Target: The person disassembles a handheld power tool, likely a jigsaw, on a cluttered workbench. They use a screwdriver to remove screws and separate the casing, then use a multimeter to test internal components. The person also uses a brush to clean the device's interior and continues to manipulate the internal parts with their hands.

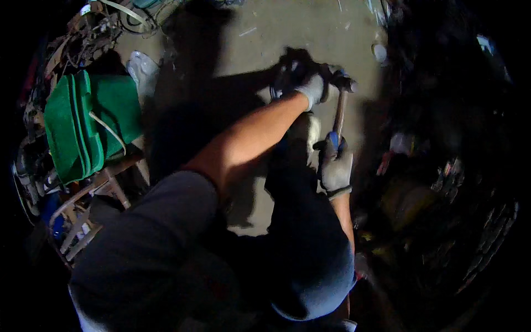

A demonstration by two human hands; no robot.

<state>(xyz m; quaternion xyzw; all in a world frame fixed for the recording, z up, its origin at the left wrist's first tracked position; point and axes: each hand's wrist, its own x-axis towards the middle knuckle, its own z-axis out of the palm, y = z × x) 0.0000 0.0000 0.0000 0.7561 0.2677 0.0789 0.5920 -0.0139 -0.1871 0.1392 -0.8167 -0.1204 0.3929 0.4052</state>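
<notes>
My right hand [334,169], in a light work glove, is closed round the blue grip of a hammer [341,110], whose dark head points away from me. My left hand [310,90], also gloved, is closed at a dark object [290,74] on the floor, beside the hammer head; its shape is lost in shadow, and the fingers are mostly hidden. My shoe [311,133] and dark trouser leg are between my two arms, just below the left hand.
At the left lie a green plastic container [113,110], a pale crumpled bag [142,72], tangled cables and scrap [119,188]. A small pale round item [379,53] is on the concrete floor [260,30]. Dim clutter [409,193] lines the right side.
</notes>
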